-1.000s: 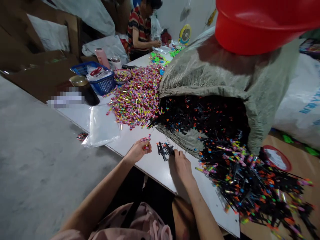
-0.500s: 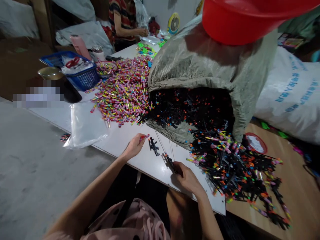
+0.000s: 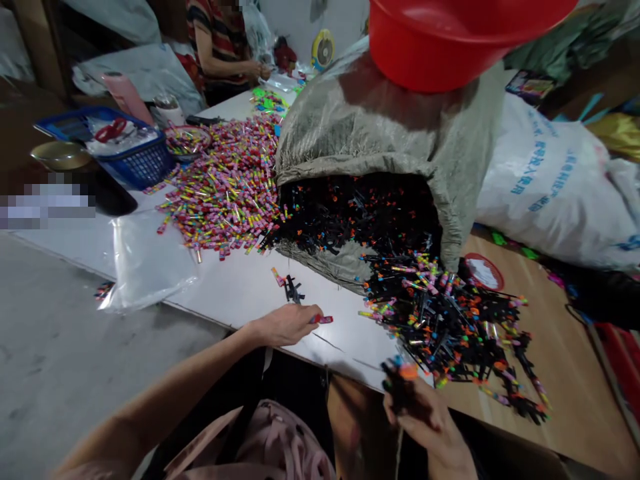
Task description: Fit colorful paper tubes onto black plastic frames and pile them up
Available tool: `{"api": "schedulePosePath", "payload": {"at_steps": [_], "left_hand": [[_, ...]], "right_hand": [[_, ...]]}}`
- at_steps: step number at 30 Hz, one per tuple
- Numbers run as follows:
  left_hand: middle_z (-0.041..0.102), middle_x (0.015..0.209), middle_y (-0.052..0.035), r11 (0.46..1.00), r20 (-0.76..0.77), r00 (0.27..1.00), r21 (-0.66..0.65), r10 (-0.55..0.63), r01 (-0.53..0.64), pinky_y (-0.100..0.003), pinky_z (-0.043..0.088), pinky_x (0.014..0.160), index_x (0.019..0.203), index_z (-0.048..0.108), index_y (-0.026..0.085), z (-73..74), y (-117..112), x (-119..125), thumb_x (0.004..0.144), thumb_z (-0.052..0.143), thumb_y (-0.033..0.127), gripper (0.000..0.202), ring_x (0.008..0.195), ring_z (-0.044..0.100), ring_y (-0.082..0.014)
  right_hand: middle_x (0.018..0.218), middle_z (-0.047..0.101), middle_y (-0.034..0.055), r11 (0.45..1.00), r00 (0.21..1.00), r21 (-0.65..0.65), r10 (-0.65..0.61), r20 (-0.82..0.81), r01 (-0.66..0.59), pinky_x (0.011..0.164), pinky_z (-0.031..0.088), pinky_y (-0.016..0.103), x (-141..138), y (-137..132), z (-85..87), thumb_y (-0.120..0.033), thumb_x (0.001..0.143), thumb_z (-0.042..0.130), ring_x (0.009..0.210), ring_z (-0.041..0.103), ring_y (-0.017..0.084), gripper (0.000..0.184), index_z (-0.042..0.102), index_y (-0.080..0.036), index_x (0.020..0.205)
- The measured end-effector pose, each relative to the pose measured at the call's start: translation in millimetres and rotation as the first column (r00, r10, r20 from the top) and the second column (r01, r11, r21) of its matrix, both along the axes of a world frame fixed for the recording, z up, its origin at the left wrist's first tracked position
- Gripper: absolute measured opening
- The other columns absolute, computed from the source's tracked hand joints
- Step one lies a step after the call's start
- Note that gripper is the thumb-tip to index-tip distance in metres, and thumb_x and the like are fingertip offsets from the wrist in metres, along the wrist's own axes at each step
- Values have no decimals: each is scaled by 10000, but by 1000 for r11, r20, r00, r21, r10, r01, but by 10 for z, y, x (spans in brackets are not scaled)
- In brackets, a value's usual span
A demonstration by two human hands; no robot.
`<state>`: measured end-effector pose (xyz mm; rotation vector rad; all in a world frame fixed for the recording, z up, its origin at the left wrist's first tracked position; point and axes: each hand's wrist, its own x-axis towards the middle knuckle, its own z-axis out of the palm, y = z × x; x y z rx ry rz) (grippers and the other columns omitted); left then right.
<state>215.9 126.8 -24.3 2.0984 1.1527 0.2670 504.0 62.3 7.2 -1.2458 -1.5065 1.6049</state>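
My left hand (image 3: 287,325) is closed over the white table near its front edge, a small red and pink candy tube (image 3: 324,320) sticking out past its fingertips. Just beyond that hand, a black toy gun (image 3: 294,289) lies on the tabletop, with an orange and pink tube (image 3: 277,277) by its left end. My right hand (image 3: 433,420) is raised at the front edge, blurred, and grips another black toy gun (image 3: 397,387) with an orange part on it. To its upper right spreads a pile of black toy guns mixed with tubes (image 3: 450,320).
A grey-green sack (image 3: 340,120) full of toy guns lies open on the table (image 3: 240,280), under a red basin (image 3: 425,60). Left of it are a heap of candy tubes (image 3: 225,187), clear plastic bags (image 3: 150,260) and a blue basket (image 3: 140,163). Across the table a person (image 3: 220,53) sits working.
My left hand has moved right and nearer with the tube. My right hand has lifted its toy gun right and toward me. The view has turned slightly right.
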Motion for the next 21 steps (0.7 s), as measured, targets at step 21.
{"api": "schedulePosePath", "payload": {"at_steps": [21], "left_hand": [[552, 462, 82, 269, 195, 215, -319, 957, -909, -228, 377, 488, 717, 568, 247, 245, -1462, -2306, 605, 673, 483, 282, 466, 455, -117]], "right_hand": [[725, 576, -20, 856, 815, 27, -481, -324, 516, 494, 369, 278, -495, 348, -28, -271, 603, 705, 527, 464, 120, 231, 604, -294, 810]]}}
